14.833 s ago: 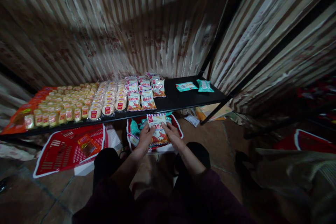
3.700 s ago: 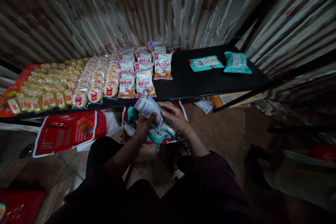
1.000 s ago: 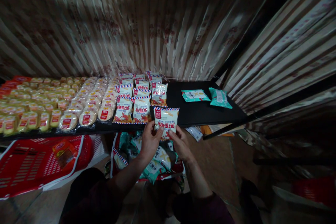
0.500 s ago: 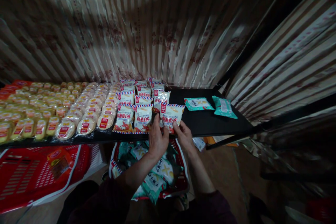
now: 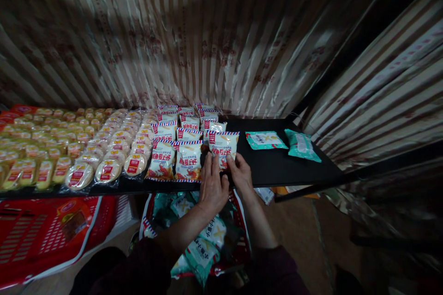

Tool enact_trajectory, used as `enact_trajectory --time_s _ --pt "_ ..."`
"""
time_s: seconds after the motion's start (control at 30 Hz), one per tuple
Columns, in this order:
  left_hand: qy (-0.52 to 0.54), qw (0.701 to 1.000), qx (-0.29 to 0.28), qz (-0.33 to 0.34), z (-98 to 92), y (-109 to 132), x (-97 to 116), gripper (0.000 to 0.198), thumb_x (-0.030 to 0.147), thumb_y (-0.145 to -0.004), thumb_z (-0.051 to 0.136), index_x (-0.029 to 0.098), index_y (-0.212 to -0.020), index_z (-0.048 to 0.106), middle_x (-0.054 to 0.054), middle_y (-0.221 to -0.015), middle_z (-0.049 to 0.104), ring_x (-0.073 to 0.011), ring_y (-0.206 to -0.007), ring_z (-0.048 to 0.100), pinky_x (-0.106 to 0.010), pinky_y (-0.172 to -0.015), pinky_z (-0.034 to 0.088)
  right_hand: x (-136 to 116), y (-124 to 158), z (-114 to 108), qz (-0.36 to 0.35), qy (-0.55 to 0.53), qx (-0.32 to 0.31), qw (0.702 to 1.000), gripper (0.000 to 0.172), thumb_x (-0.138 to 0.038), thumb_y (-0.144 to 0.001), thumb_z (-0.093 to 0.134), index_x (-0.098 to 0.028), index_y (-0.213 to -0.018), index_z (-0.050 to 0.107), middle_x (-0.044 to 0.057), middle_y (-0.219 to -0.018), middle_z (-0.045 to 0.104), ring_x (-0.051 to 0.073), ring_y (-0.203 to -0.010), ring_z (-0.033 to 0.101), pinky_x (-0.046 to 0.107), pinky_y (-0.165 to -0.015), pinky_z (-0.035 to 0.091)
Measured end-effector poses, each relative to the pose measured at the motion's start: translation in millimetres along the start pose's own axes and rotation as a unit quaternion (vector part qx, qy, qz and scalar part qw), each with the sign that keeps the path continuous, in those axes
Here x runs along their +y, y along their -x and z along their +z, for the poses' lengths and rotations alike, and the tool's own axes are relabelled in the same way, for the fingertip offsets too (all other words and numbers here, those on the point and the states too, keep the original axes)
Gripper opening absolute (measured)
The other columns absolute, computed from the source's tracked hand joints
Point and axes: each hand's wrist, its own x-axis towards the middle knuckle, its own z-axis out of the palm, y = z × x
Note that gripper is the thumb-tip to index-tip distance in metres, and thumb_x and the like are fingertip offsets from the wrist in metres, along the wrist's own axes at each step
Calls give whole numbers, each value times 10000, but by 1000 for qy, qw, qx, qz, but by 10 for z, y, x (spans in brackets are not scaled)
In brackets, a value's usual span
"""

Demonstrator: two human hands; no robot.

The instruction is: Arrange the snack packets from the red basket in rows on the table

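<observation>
Slid farther back on the shelf (image 5: 287, 166), the white packet (image 5: 224, 142) lies ahead of my unclenched, straight-fingered left grip (image 5: 213, 189), while my right grip (image 5: 243, 179) pinches its near corner.

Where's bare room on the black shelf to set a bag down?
The black shelf is bare in front of the teal bags, rightward from the right hand. A smaller patch separates them from the white snack bags. Leftward it's crowded: wrapped round biscuits, yellow cakes.
</observation>
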Motion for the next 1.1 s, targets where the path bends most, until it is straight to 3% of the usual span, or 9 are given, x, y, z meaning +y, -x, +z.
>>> enact_trajectory --time_s 0.17,0.3,0.4,0.7,0.87,1.0,1.1 --pt "-10 1000 7 3 29 -2 -59 635 234 -836 442 134 -1442 282 -142 -1556 192 -250 -1444 150 -455 -1175 157 48 -41 47 -32 80 8 996 478 -592 -769 580 -207 -1047 641 59 -971 698 231 -872 627 382 -804 509" --pt "-37 999 -7 4 27 -7 -58 626 230 -853 416 110 -1449 265 -167 -1558 167 -260 -1447 130 -479 -1171 149 127 -103 38 -114 168 51 978 427 -567 -799 555 -228 -1026 681 88 -1100 634 246 -1052 559 421 -946 441" --pt "-39 999 -7 0 28 -9 -47 648 219 -840 434 100 -1452 258 -170 -1560 153 -271 -1446 132 -475 -1172 151 185 -159 25 -133 191 49 971 436 -556 -827 519 -240 -1088 669 93 -1235 585 251 -1179 490 457 -1045 352" --pt "-74 997 -8 9 72 -4 -77 681 187 -810 459 86 -1452 257 -176 -1564 123 -295 -1448 98 -505 -1174 144 190 -176 82 -58 141 -11 988 556 -586 -850 467 -258 -1294 534 67 -1285 597 245 -1171 542 438 -1025 398" --pt "-96 995 -9 33 100 2 -119 663 169 -821 434 56 -1449 252 -186 -1563 95 -286 -1450 27 -515 -1175 142 37 -113 136 -68 202 1 977 620 -608 -856 423 -233 -1346 485 90 -1324 569 274 -1213 521 473 -1054 363" --pt "-115 993 -11 32 106 2 -105 666 122 -797 421 16 -1434 260 -195 -1559 104 -276 -1448 4 -504 -1179 144 -49 -108 159 -23 261 9 965 747 -648 -850 369 -169 -1422 380 122 -1424 466 285 -1297 453 460 -1088 333" --pt "-120 992 -16 23 106 1 -87 696 97 -779 413 20 -1446 231 -180 -1566 74 -264 -1448 -3 -487 -1182 144 -51 -137 162 3 236 -9 972 791 -668 -829 397 -180 -1448 334 109 -1427 467 277 -1281 477 429 -1077 363"
